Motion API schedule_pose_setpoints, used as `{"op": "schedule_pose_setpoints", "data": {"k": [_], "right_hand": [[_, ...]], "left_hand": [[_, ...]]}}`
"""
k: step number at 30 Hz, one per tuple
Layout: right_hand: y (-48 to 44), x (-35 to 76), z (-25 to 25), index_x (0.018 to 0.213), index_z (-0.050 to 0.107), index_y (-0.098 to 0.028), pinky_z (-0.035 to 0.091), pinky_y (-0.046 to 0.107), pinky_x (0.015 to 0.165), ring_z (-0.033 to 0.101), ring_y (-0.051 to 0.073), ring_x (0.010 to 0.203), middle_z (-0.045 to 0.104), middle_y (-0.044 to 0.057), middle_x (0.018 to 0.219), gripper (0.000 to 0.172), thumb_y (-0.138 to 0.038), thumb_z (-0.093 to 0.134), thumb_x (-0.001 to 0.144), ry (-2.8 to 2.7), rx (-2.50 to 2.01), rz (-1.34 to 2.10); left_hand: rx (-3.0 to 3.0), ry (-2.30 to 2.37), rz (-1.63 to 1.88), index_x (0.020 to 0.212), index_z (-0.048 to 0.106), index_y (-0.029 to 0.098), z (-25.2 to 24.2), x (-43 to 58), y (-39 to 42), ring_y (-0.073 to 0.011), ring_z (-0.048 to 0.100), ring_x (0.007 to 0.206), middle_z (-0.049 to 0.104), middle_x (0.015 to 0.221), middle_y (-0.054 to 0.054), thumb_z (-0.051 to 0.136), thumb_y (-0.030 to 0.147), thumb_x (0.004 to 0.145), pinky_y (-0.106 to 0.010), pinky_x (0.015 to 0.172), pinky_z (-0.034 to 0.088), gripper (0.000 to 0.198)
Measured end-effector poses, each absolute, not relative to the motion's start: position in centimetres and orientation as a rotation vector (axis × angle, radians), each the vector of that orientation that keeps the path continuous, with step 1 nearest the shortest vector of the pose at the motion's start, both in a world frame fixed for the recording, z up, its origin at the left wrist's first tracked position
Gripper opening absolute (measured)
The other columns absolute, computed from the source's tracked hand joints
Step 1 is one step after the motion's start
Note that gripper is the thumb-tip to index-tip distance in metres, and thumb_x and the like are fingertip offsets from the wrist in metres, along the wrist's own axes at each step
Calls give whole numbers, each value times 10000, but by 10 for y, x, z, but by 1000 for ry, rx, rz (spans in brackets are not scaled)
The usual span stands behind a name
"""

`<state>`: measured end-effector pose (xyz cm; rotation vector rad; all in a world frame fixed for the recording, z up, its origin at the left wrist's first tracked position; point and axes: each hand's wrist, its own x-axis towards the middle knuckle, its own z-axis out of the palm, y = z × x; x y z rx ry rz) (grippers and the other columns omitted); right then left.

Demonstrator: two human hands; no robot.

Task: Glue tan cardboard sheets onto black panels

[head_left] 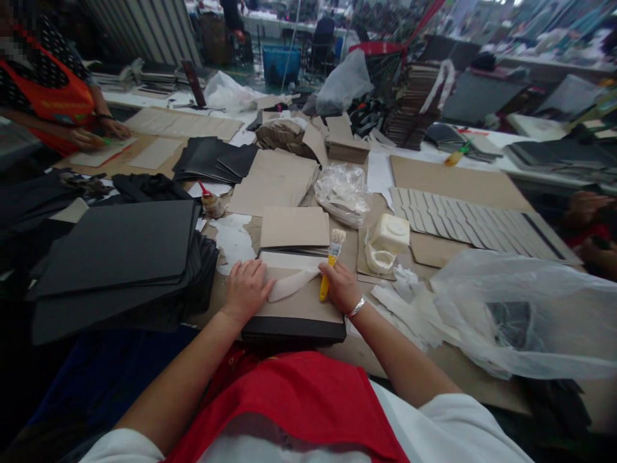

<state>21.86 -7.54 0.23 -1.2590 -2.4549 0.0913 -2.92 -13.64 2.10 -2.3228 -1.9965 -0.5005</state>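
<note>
My right hand (341, 287) is closed round a paintbrush (324, 287) with a yellow handle, its pale, glue-coated bristles pointing away from me. The same hand's fingertips are at the right end of a thin whitish strip (294, 287), which curls across a brown board (299, 310). My left hand (247, 290) rests on the board's left side, fingers stretched out, its thumb near the strip's left end. Along the board's near edge runs a black band (294, 329). Just beyond it lies a small stack of brown boards (295, 226).
A cut-open white plastic jug (391, 233) stands right of the brush. Black sheets (116, 244) are piled at left, near a red-capped glue bottle (212, 202). Clear plastic (540, 308) covers the right side. A co-worker's hands (103, 134) work at far left.
</note>
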Motion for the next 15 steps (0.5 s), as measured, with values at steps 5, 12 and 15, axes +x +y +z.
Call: {"op": "schedule_pose_setpoints", "data": {"k": [5,12,15], "right_hand": [[-101,266,9,992,633,-168,428,319,747,530,209,782,611,95,794,247,-187,413,880,-2354,-1308,51],[-140,379,-36,956,603,-170,447,344,693,543,228,725,595,100,728,238,-129,429,799,-2209,-1756,-137],[-145,388,-47,1011,578,-171,463,351,686,565,235,725,601,98,731,348,-63,423,719,-2205,-1903,-143]], "left_hand": [[-2320,-1998,-678,1148,573,134,26,-32,-146,-259,508,1152,579,1229,-148,429,336,879,-446,1045,318,366],[-2651,-1833,-589,1332,423,122,19,25,-120,-240,367,1309,419,1408,-152,397,387,891,-420,1091,274,515],[-2904,-1794,-239,1399,325,128,16,70,-101,-272,224,1380,261,1495,-143,390,569,848,-490,1122,161,709]]}}
